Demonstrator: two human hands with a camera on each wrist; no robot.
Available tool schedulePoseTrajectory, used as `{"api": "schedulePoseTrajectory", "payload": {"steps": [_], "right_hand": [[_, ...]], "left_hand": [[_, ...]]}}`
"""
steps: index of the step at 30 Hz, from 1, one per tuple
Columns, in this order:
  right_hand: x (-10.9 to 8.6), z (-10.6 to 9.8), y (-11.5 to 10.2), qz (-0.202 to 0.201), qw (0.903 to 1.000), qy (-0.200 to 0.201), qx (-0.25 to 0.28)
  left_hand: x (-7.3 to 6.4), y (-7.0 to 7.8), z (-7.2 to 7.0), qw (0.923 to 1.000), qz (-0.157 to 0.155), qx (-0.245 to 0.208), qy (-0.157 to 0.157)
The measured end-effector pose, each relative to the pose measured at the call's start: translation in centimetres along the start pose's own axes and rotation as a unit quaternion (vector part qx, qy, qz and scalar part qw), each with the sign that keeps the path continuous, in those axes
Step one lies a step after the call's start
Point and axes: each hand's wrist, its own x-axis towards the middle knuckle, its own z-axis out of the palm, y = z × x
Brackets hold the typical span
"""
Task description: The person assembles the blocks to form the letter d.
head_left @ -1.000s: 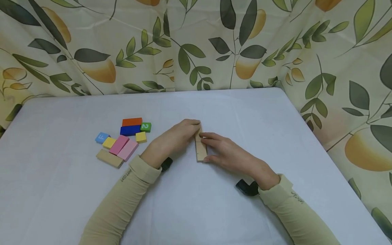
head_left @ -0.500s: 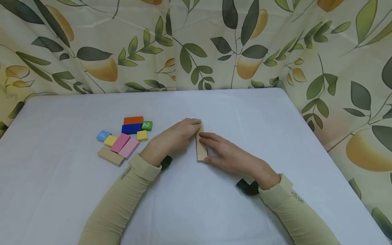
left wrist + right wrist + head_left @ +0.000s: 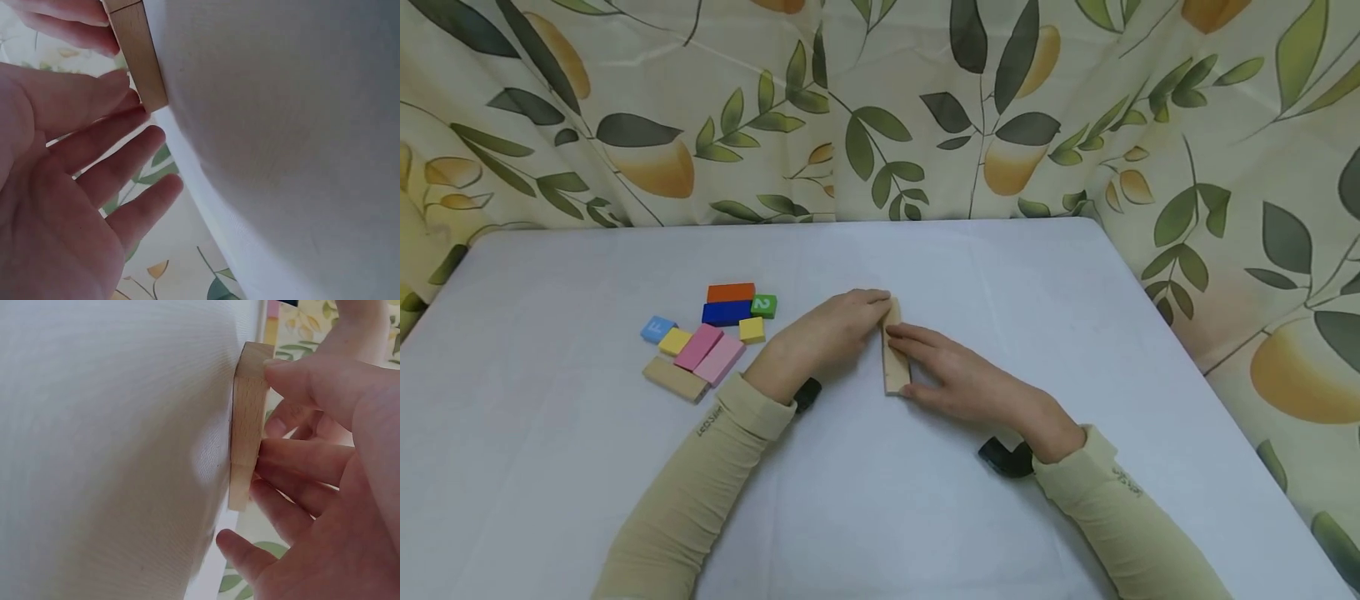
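Two plain wooden blocks lie end to end in a line on the white cloth. My left hand (image 3: 835,333) pinches the far block (image 3: 892,313) at its far end, thumb and index fingertips at the end corner, its other fingers spread in the left wrist view. My right hand (image 3: 962,379) holds the near block (image 3: 249,412): the thumb is at the near end and the fingertips lie along its side by the seam. The seam between the blocks shows in both wrist views.
Left of the hands lies a loose group: an orange block (image 3: 731,292), a dark blue block (image 3: 726,313), a green cube (image 3: 763,306), small yellow blocks (image 3: 752,330), a light blue cube (image 3: 658,328), two pink blocks (image 3: 719,360) and a wooden block (image 3: 675,379). Patterned curtain (image 3: 880,108) hangs behind the table.
The hands and the two wooden blocks keep nearly the same places. The head view has shifted slightly, so the coloured group appears a little further right and higher.
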Motion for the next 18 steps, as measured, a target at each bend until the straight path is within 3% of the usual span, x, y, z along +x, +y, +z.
{"api": "schedulePoseTrajectory", "payload": {"steps": [6,12,18], "right_hand": [[-0.2,0.0,0.0,0.005,1.0000,0.001,-0.007],[-0.2,0.1,0.0,0.005,0.9996,0.001,-0.026],[-0.2,0.0,-0.1,0.015,0.9994,-0.010,-0.029]], "left_hand": [[-0.5,-0.2,-0.6,0.9997,-0.022,-0.002,-0.006],[-1.3,-0.8,-1.5,0.9996,-0.028,-0.003,0.008],[-2.8,-1.7,-2.3,0.9968,-0.076,-0.005,0.027]]}}
